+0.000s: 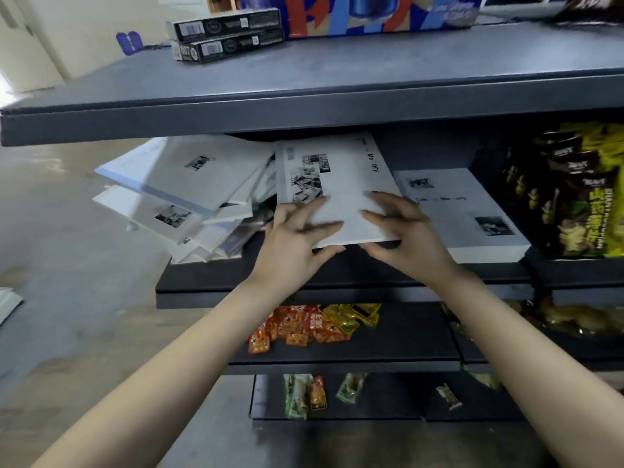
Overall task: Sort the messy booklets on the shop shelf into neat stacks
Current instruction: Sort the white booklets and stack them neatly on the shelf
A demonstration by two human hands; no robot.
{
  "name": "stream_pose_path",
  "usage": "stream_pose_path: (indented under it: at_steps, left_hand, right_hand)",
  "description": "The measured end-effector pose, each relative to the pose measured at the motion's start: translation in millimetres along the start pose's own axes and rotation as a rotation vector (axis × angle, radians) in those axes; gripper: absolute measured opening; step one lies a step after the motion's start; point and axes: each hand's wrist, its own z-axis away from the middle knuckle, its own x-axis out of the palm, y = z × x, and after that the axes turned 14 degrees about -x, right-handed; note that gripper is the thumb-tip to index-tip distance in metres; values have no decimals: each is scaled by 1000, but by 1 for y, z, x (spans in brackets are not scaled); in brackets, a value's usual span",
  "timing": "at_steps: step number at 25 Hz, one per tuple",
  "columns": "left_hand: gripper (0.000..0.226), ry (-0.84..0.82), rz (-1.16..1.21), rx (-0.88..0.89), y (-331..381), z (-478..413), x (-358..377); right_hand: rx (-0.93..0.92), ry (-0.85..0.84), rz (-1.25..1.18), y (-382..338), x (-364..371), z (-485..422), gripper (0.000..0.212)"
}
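A flat white paper booklet (337, 184) held over a dark matte shelf (337, 282).
The left hand (297, 238) and right hand (401, 234) each pinch its near edge, fingers spread on top, thumb beneath; a tumbled pile (189, 197) lies left; a squared stack (472, 214) lies right.

Both bare forearms reach forward; left hand (297, 238) and right hand (407, 236) sit side by side, fingers spread above, thumbs beneath, pinching one booklet (341, 177)
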Motion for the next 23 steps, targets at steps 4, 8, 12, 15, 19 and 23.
stream_pose_path:
  at_steps: [4,8,12,15,19,23]
  left_hand:
    - [41,-31,101,35,41,-10,40]
    - [38,-63,182,92,92,-16,86]
    - [39,-127,226,88,130,-11,118]
    - [39,-324,95,51,150,-5,128]
    - [48,-460,-36,42,154,-6,145]
    - [53,-545,-124,3,159,-16,159]
  right_hand:
    - [36,-41,47,28,-41,35,51]
    - [22,-5,175,53,-83,82,46]
    - [150,-94,220,71,-109,124,48]
    - [200,-192,192,82,-116,144,50]
    - [286,-406,234,103,-110,155,56]
    - [382,-364,169,126,-109,156,53]
